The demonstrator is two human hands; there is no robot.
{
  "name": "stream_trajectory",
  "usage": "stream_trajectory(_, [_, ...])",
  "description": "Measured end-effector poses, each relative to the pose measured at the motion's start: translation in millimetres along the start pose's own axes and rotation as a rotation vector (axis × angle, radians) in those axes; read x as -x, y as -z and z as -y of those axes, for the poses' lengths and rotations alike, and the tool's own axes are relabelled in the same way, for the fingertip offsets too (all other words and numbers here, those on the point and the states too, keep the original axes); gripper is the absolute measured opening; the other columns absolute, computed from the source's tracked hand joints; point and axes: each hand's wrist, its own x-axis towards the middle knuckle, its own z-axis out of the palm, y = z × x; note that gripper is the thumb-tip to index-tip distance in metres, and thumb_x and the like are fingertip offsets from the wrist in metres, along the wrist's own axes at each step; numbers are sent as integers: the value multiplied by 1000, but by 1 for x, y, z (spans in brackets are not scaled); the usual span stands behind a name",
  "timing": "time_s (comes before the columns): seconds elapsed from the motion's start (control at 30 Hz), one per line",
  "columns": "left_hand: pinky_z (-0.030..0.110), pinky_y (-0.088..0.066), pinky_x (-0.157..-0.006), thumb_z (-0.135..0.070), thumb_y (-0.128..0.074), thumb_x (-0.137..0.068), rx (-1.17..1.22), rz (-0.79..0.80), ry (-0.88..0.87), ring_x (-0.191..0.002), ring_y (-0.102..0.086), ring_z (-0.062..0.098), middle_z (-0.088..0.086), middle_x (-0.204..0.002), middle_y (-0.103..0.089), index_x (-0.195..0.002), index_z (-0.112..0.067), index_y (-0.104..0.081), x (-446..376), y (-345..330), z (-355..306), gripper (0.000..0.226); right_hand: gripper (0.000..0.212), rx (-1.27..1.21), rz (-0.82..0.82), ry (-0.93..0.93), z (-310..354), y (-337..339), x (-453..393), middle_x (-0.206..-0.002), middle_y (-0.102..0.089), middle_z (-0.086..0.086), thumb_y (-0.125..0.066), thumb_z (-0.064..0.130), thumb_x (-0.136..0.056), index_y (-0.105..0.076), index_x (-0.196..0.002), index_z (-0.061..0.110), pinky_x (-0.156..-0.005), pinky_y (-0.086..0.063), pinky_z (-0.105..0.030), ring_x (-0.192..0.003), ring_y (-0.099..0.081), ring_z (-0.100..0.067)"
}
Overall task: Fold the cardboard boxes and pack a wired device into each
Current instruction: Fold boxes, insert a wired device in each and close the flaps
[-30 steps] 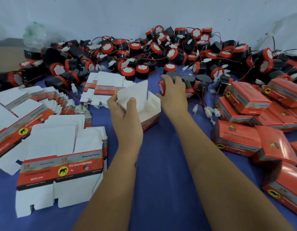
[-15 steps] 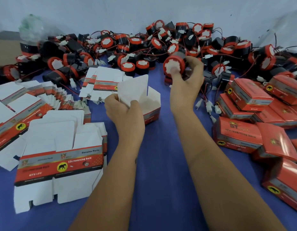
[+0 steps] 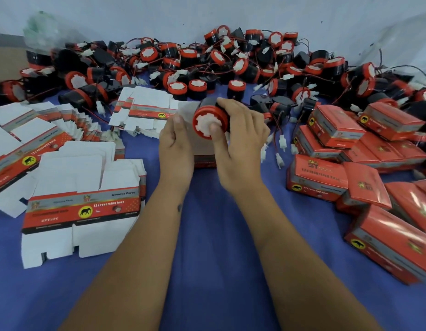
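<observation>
From the head camera, looking down over both forearms, the right hand (image 3: 240, 137) is gripping a red-rimmed black horn (image 3: 210, 120), fingers curled over its black body and the thumb pressing on its white centre, right at the middle of the view. The left hand (image 3: 177, 139) is sitting just at nine o'clock of the horn, its fingers wrapped round the wall of an open cardboard box (image 3: 202, 149) standing on the blue cloth (image 3: 207, 259); the horn is hovering at the box's mouth, and I cannot tell whether it is touching the card. At twelve o'clock a big heap of loose horns (image 3: 231, 60) with red wires and white plugs is spreading along the pale wall. At nine o'clock flat unfolded boxes (image 3: 80, 204) are lying in fanned stacks, printed side up, with another small stack (image 3: 145, 108) at eleven o'clock. At three o'clock closed red boxes (image 3: 350, 163) are lying piled together, some tilted, running down toward four o'clock.
</observation>
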Motion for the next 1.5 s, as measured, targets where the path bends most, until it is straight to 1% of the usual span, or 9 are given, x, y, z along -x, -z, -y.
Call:
stream_trajectory(0.2, [37,-50,-103,-37,-31,-108,190,64,147,-120,-60,19,8,-129,-62,-127,-18,-57,-2,-2,5,37,38,90,63,93,7,0,0,-123,-63,0,-35,27,-101,-62,-123,11,-93,-24,-32,-108,-49,-19])
stream_trajectory(0.47, [22,-54,-88,-40,-34,-107,154,62,178,-105,-66,3,-5,-114,-71,-116,-27,-65,-7,-2,15,35,22,259,274,127,1,-6,1,-108,-63,1,-48,28,-99,-65,-102,15,-105,-20,-44,-100,-59,-19])
stream_trajectory(0.6, [28,-54,-94,-38,-36,-107,152,57,150,-114,-64,18,6,-123,-67,-128,-13,-60,-7,-2,16,41,16,282,24,177,4,0,3,-95,-60,-11,-56,19,-86,-65,-81,7,-80,-35,-40,-85,-54,-26])
stream_trajectory(0.8, [10,-50,-89,-39,-31,-108,162,27,126,-114,-59,3,-6,-126,-61,-137,-19,-51,-5,-6,11,41,52,296,218,-278,-5,8,-1,-51,-31,2,-43,36,-101,-28,-55,19,-49,-14,-32,-47,-26,-13])
stream_trajectory(0.93, [0,-41,-78,-38,-29,-109,72,-26,77,-89,-53,-24,-24,-100,-57,-100,-44,-47,-4,-7,10,21,55,13,111,-648,-8,3,-5,-46,-30,6,-41,51,-99,-27,-54,21,-49,-18,-30,-44,-27,-12])
stream_trajectory(1.0, [-3,-37,-70,-38,-30,-108,72,-47,81,-81,-49,-30,-27,-95,-54,-95,-46,-44,-3,-7,9,21,43,-257,41,-797,-12,4,-8,-50,-36,14,-49,47,-97,-39,-60,29,-55,-29,-29,-47,-34,-5])
stream_trajectory(1.1, [5,-41,-77,-35,-35,-107,103,-23,108,-93,-56,-17,-25,-101,-57,-104,-44,-47,-7,-7,14,15,41,-570,-34,-883,-15,8,-15,-97,-56,20,-61,33,-95,-52,-134,26,-71,-42,-13,-86,-54,5])
stream_trajectory(1.27, [15,-49,-76,-32,-37,-106,107,10,86,-91,-61,-4,-15,-103,-63,-103,-36,-55,-9,-7,17,19,27,-152,-117,-257,-6,11,-17,-107,-62,-2,-63,4,-85,-67,-112,8,-86,-49,-34,-97,-57,-19])
stream_trajectory(1.5, [44,-49,-103,-34,-30,-109,256,58,116,-115,-61,25,14,-122,-63,-117,-14,-57,-9,-7,18,33,19,293,691,147,12,12,-33,-100,-54,-5,-46,9,-94,-64,-101,7,-83,-47,-44,-99,-50,-24])
